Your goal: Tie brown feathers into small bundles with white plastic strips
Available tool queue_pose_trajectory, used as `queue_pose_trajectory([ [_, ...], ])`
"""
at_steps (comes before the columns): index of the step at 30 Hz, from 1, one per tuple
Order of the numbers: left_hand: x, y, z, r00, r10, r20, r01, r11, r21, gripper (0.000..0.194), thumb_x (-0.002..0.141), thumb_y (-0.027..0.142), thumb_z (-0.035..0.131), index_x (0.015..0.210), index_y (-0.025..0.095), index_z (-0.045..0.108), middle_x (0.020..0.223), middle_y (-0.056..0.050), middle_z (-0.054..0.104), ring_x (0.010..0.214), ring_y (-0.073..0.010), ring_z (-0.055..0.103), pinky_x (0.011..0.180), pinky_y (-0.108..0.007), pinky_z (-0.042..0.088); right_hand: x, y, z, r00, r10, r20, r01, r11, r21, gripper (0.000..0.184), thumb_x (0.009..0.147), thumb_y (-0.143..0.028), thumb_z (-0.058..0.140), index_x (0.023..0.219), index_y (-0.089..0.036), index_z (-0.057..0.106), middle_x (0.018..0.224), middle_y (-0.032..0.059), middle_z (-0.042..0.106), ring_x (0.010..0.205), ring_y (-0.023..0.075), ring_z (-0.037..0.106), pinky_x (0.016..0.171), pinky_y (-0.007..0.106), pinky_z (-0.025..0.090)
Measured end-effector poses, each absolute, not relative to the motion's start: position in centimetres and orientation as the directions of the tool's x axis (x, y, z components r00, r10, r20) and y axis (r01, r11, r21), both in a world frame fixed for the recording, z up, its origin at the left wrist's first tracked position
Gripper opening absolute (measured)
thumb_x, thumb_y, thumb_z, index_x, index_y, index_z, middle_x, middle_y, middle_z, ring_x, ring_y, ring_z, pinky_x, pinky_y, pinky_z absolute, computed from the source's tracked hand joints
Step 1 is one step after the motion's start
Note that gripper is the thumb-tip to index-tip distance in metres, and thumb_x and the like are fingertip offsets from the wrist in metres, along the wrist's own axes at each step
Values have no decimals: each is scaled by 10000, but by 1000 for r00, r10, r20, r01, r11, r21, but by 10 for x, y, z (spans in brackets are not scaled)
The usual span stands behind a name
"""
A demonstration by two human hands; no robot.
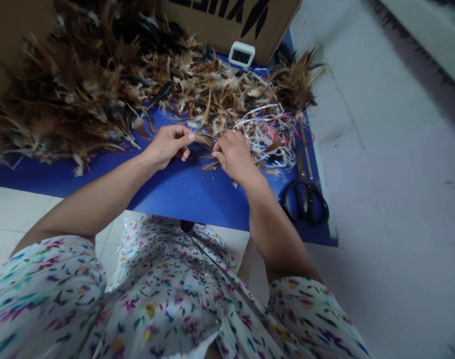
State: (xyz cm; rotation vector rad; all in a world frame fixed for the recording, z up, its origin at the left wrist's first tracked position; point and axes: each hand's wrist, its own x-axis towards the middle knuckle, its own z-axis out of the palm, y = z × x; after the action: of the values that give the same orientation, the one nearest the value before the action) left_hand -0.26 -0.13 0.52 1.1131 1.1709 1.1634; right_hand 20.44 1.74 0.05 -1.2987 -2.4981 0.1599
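Note:
My left hand (167, 146) is closed in a pinch, thumb against forefinger, on the end of a small brown feather (205, 141). Its other fingers curl loosely beneath. A hand's width to the right, my right hand (234, 155) bends palm down over the table, fingers curled together; its fingertips are partly hidden, and what they grip I cannot make out. Below the gap between both hands lies a loose feather tuft (210, 167). Beyond them spreads a heap of brown and white feathers (227, 89). White ribbon strips (274, 144) tangled with red string lie just right of my right hand.
Black-handled scissors (305, 199) rest at the right edge of the blue tabletop (197, 197), beside a feather duster (300, 82) with a thin stick. A white digital timer (241, 54) stands before a cardboard box (227, 22). Larger feather bundles (70, 94) fill the left.

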Motion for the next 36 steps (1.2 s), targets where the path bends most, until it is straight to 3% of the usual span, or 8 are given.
queue_pose_trajectory([
  [7,-2,0,5,35,997,-74,-58,76,995,331,798,355,838,724,141,597,808,-51,757,390,-28,504,362,-159,411,203,16,-2,-548,827,127,804,563,-190,174,969,-150,484,981,-154,657,1171,164,614,1180,341,505,996,515,399],
  [13,-2,-2,7,41,997,-63,3,63,998,303,809,323,831,714,137,611,575,15,625,361,-44,489,354,-157,392,203,19,-3,-503,832,236,814,547,-194,204,1018,-222,420,1053,-159,611,1193,163,579,1206,329,480,1021,511,394],
  [21,-2,-3,4,87,994,-63,116,53,992,294,817,324,821,700,156,610,427,54,511,339,-65,494,373,-155,374,208,26,-12,-476,789,388,799,572,-184,312,1064,-384,342,1072,-191,587,1178,134,564,1176,305,494,1016,508,412],
  [30,-3,-5,8,122,989,-79,202,53,978,225,860,279,773,721,125,687,450,10,575,365,-76,522,397,-162,412,207,27,-16,-423,792,440,786,562,-258,253,1051,-352,395,1000,-197,587,1123,120,584,1145,298,521,1022,520,417],
  [36,-3,-3,6,39,997,-65,96,62,993,257,823,297,810,689,127,672,507,4,603,390,-59,506,419,-165,427,208,26,-10,-396,716,575,683,648,-336,275,1037,-437,442,960,-224,598,1053,93,610,1076,272,559,1004,508,444],
])
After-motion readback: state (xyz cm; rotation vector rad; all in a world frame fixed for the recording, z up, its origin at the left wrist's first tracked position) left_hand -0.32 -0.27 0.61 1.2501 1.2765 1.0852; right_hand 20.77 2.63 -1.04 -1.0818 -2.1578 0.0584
